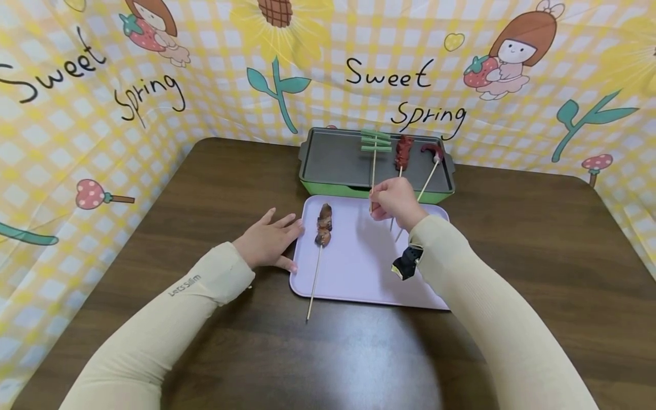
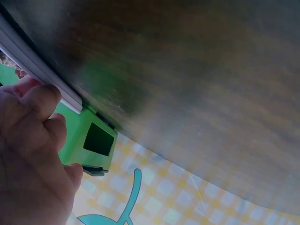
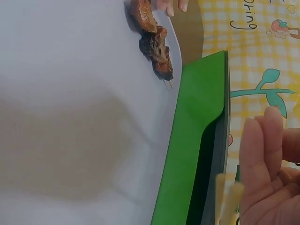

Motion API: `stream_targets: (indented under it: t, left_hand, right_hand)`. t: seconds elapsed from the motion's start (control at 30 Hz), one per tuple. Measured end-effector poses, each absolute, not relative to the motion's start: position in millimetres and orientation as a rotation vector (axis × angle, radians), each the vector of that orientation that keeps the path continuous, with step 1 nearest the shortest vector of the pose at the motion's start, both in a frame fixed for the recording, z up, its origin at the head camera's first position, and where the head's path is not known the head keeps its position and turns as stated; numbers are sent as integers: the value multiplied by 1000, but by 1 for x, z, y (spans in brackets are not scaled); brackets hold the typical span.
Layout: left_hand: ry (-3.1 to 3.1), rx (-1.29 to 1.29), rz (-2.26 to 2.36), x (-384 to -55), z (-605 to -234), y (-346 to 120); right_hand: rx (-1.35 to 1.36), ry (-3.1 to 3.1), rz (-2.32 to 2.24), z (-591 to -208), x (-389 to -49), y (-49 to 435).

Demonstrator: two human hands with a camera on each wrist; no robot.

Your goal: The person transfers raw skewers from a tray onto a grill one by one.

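My right hand [image 1: 396, 200] pinches the stick of a green vegetable skewer [image 1: 376, 141] between thumb and fingers. The green pieces are over the grill's dark plate [image 1: 335, 162]. To their right, a red meat skewer [image 1: 404, 152] and a dark red curled skewer [image 1: 435, 152] lie on the plate, sticks pointing toward me. My left hand [image 1: 269, 242] is spread at the left edge of the lilac tray [image 1: 353, 289], fingertips touching its rim. On the tray's left side lies a browned meat skewer [image 1: 324, 225], its stick overhanging the front edge.
The grill's green body [image 3: 199, 103] stands directly behind the tray. A black piece [image 1: 407, 263] shows by my right sleeve. Brown wooden tabletop [image 1: 246, 353] surrounds the tray, and a yellow checked cloth [image 1: 215, 85] hangs behind.
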State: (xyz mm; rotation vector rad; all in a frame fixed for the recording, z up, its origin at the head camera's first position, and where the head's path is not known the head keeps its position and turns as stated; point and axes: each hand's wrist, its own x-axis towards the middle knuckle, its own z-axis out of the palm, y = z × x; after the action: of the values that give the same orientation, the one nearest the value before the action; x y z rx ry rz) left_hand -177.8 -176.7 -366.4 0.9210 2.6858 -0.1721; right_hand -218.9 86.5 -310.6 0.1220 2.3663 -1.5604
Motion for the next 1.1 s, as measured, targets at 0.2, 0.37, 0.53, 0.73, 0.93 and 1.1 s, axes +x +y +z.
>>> stream_targets:
  t: [0.2,0.37,0.53,0.73,0.93,1.1]
  left_hand:
    - [2674,921,-165,-178,-366,-176]
    - [2677,922,-172,-177,-364,-176]
    - [2688,932,-178,-177,-364,-177]
    - [2691,928,-167,-177,-363,-175]
    - [2692,928,-166,-177,-361,-174]
    - [2686,918,-167,-177,-360,-173]
  right_hand:
    - [110,2359,-1560,-313,-219,86]
    - [105,2362,-1531,-314,-219,85]
    - [114,2357,-1504,-312,-219,85]
    - [129,2336,-1492,-311,-220,86]
    - [129,2316,-1501,-312,-221,86]
    - [129,2305,-1500,-313,-223,86]
